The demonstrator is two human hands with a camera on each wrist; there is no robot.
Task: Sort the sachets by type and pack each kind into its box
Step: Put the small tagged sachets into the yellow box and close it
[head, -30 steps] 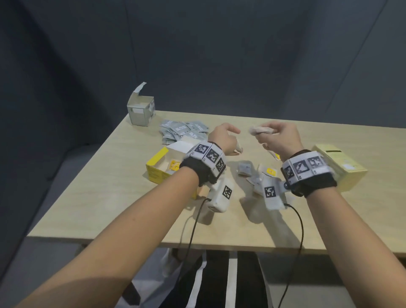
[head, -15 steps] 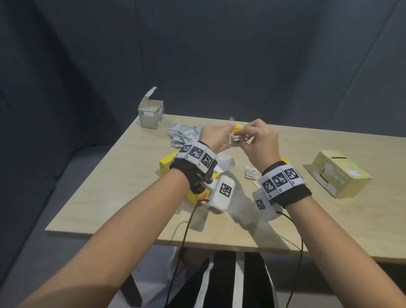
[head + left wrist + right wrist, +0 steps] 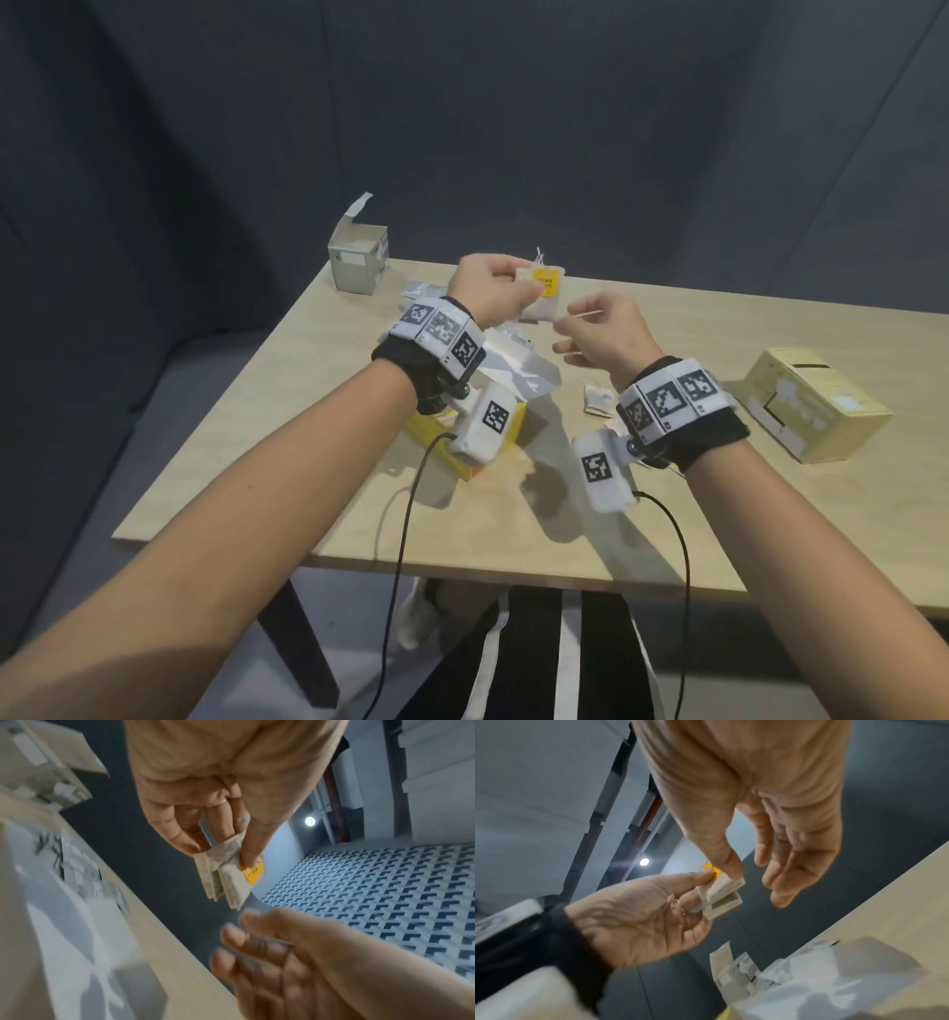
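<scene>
The left hand (image 3: 488, 293) pinches a small stack of beige paper tea sachets (image 3: 540, 298) with a yellow tag, raised above the pale wooden table (image 3: 318, 411). At its four o'clock, the right hand (image 3: 603, 331) hovers with relaxed fingers, holding nothing.

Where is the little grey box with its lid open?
In the head view, the grey box stands at the table's far left corner, left of the left hand.
</scene>
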